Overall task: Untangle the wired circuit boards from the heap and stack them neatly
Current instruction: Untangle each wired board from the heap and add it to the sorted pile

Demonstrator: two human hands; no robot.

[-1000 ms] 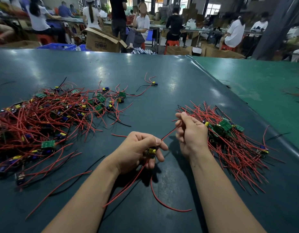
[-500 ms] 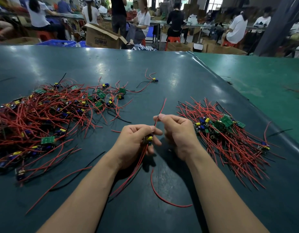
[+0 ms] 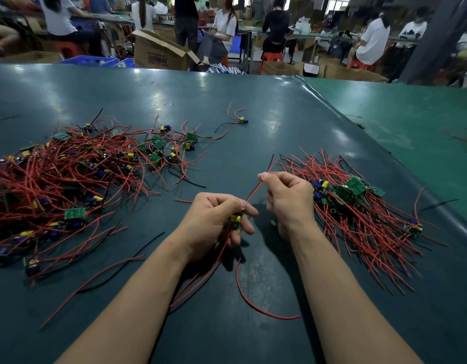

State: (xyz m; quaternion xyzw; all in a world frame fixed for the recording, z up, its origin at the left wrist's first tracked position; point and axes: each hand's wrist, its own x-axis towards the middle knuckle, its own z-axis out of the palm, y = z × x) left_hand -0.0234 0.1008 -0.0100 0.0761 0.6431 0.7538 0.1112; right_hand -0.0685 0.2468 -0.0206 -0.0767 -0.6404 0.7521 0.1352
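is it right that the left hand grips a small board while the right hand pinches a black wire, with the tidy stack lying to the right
Not quite: the head view shows the right hand pinching a red wire, not black. The left hand does grip a small board, and the tidy stack does lie to the right.

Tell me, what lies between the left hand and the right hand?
In the head view, a taut red wire runs from the left hand to the right hand, above bare table.

You've got a glossy, smooth dark-green table mat (image 3: 253, 122), red plastic-sheathed wires (image 3: 358, 232), matt green boards (image 3: 354, 185), and a brown cardboard box (image 3: 159, 52) behind.
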